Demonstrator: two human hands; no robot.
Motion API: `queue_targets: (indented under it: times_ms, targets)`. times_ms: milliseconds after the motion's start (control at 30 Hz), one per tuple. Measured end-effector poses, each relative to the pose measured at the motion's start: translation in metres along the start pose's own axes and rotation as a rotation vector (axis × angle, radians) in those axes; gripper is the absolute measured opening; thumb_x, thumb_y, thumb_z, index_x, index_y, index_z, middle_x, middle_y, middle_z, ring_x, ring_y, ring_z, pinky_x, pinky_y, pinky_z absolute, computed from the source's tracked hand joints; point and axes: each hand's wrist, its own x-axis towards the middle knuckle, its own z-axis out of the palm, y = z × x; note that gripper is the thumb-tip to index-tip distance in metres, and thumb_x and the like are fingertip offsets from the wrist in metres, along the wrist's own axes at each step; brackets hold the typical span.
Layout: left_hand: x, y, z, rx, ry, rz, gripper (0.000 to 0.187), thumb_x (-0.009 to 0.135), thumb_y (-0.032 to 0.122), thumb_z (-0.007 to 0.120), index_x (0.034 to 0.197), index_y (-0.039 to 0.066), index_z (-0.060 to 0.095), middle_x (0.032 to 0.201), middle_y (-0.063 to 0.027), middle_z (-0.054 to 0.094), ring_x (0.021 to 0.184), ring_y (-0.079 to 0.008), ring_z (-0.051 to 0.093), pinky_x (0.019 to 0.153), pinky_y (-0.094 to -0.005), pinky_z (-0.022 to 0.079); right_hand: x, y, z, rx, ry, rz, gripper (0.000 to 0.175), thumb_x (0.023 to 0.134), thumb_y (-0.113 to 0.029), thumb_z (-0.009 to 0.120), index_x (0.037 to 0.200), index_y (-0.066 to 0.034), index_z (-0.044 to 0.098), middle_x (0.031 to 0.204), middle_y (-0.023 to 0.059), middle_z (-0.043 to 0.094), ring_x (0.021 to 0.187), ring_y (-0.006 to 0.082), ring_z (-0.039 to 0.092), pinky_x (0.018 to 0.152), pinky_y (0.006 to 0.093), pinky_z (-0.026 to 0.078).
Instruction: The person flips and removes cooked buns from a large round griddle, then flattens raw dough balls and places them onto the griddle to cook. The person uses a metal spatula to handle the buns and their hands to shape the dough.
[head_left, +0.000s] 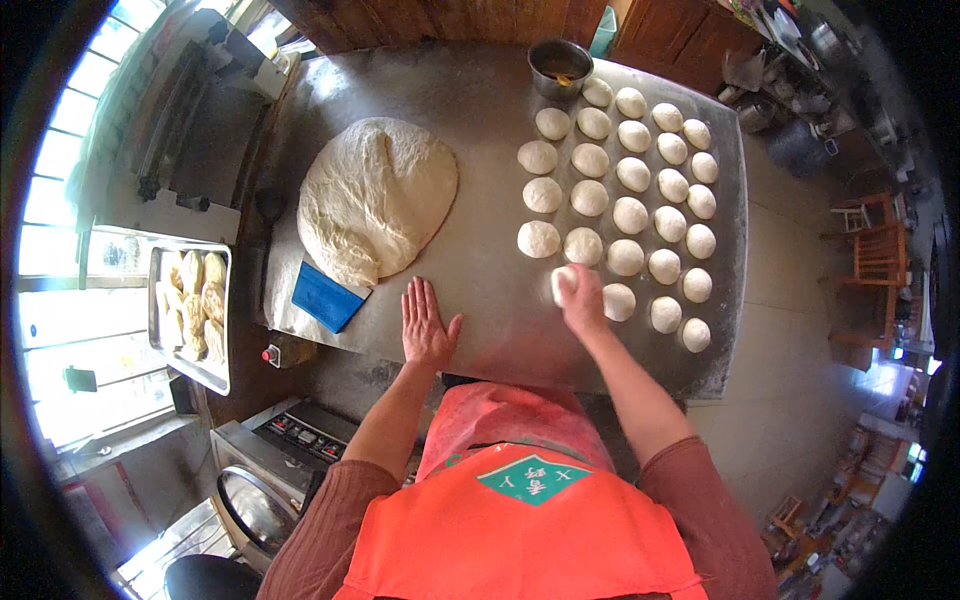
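My right hand has its fingers closed around a pale dough ball, slightly blurred, at the lower left corner of rows of round dough balls on the metal worktop. My left hand lies palm down and bare on the worktop near its front edge, fingers pointing away from me. Beyond it, to the left, rests a large mound of dough. A blue dough scraper lies flat against the mound's lower left side, with a little of it close to the dough.
A dark metal bowl with something yellowish inside stands at the back, touching the dough rows. Left of the worktop, a metal tray holds browned oblong pieces. An appliance with a control panel is below left. Wooden chairs stand far right.
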Motion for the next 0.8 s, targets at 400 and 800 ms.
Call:
queue_targets:
  times_ms: [400,800]
  targets:
    - [-0.008,0.102,0.049,0.199,-0.038,0.613,0.082,0.099,0.051,0.047,0.158,-0.002,0.028,0.167,-0.0226,0.023,0.157,-0.0356,0.018,0.128,-0.0509,0.013,-0.101,-0.033,-0.015,0.184,-0.117,0.084,0.065,0.098,-0.042,0.065,0.142,0.0024,0.048,0.129,0.0249,0.056,0.116,0.0386,0.057,0.104,0.0466,0.045]
    - [-0.027,0.124,0.051,0.264,-0.091,0.777,0.097,0.085,0.060,0.058,0.160,0.005,0.030,0.169,-0.0175,0.021,0.157,-0.0379,0.014,0.127,-0.0574,0.009,-0.108,-0.035,-0.018,-0.108,-0.163,-0.490,0.069,0.096,-0.041,0.065,0.149,-0.0015,0.045,0.148,0.0199,0.048,0.139,0.0378,0.044,0.117,0.0500,0.033]
